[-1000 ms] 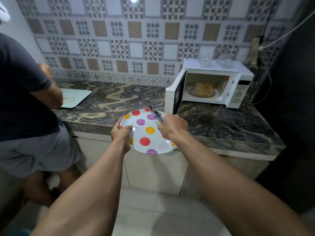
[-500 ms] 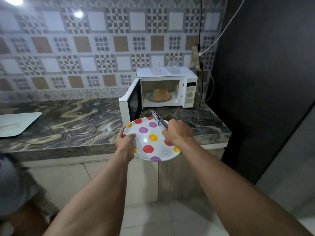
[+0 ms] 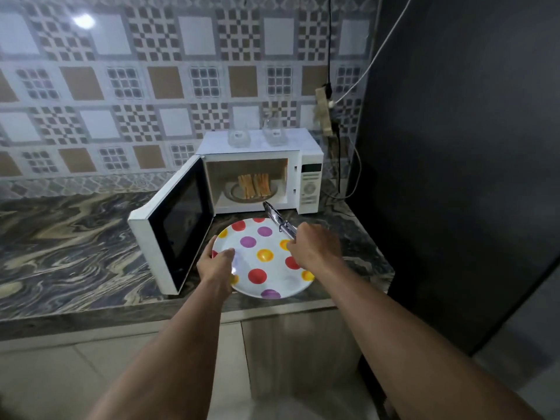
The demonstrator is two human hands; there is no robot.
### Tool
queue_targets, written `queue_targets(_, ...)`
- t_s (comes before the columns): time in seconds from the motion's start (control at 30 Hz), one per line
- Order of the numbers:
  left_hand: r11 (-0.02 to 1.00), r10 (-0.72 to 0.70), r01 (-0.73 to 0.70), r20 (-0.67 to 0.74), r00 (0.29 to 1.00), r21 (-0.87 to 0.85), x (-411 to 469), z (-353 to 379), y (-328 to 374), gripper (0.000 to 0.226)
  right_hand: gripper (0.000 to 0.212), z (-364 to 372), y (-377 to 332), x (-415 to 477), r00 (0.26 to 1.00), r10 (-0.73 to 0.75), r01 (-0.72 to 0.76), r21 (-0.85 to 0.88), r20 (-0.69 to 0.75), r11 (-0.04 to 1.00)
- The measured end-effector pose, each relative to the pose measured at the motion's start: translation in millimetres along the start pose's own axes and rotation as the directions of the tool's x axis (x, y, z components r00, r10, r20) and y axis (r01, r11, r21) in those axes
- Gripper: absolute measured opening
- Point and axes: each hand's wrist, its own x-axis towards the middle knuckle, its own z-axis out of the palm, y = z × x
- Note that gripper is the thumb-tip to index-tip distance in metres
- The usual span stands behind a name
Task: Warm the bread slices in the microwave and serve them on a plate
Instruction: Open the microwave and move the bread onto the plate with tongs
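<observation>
On the dark marbled stone counter (image 3: 75, 237), a white microwave (image 3: 257, 147) stands door-open with toasted bread slices (image 3: 254, 185) inside, while the left hand (image 3: 215, 265) grips a white polka-dot plate (image 3: 266, 268) near it, apparently for loading, and the right hand (image 3: 315, 248) clasps metal tongs (image 3: 277, 218) aimed inward.

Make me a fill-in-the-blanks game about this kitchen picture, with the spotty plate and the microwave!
1. The microwave door is ____.
2. The bread slices sit inside the ____.
3. The right hand holds metal ____ over the dotted plate.
4. The left hand grips the plate's ____ edge.

Missing words: open; microwave; tongs; left
</observation>
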Motion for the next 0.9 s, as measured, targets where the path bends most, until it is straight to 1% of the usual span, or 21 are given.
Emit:
queue_targets(0.13,0.999,-0.014,0.016,-0.044,0.999,0.045,41,22,-15,0.054,0.021,25,13,39,0.999,-0.006,0.004,0.031,0.052,0.999)
queue_targets(0.2,0.998,-0.029,0.032,-0.059,0.998,0.051,62,31,-21,0.049,0.023,40,15,61,0.997,0.002,-0.004,0.038,0.074,0.999)
queue_targets(0.3,0.99,-0.105,0.113,-0.088,0.991,0.088,97,42,-33,0.036,0.021,62,18,90,0.995,0.028,-0.034,0.054,0.1,0.998)
queue_targets(0.37,0.982,-0.157,0.162,-0.06,0.986,0.098,123,47,-41,0.04,0.02,79,19,106,0.992,0.05,-0.056,0.051,0.112,0.997)
queue_targets(0.43,0.984,-0.132,0.137,-0.047,0.99,0.112,151,53,-53,0.042,0.021,95,19,122,0.99,0.073,-0.08,0.053,0.124,0.995)
queue_targets(0.5,0.986,-0.056,0.071,-0.102,0.993,0.149,174,58,-59,0.047,0.024,111,19,137,0.988,0.085,-0.093,0.061,0.127,0.994)
queue_targets(0.57,0.987,-0.008,0.024,-0.098,0.995,0.161,193,60,-63,0.048,0.026,123,19,151,0.988,0.093,-0.101,0.06,0.127,0.993)
queue_targets(0.63,0.985,0.002,0.011,-0.077,0.997,0.175,206,63,-67,0.047,0.025,133,17,164,0.987,0.104,-0.111,0.055,0.122,0.992)
queue_targets(0.77,0.976,0.0,0.017,-0.078,0.997,0.217,228,70,-72,0.049,0.023,149,9,187,0.984,0.105,-0.114,0.054,0.147,0.992)
queue_targets(0.87,0.97,-0.006,0.028,-0.089,0.996,0.243,238,77,-74,0.05,0.026,159,5,203,0.983,0.09,-0.099,0.051,0.159,0.994)
queue_targets(0.9,0.966,0.012,0.012,-0.09,0.996,0.259,242,78,-76,0.05,0.026,161,5,208,0.982,0.086,-0.096,0.049,0.167,0.994)
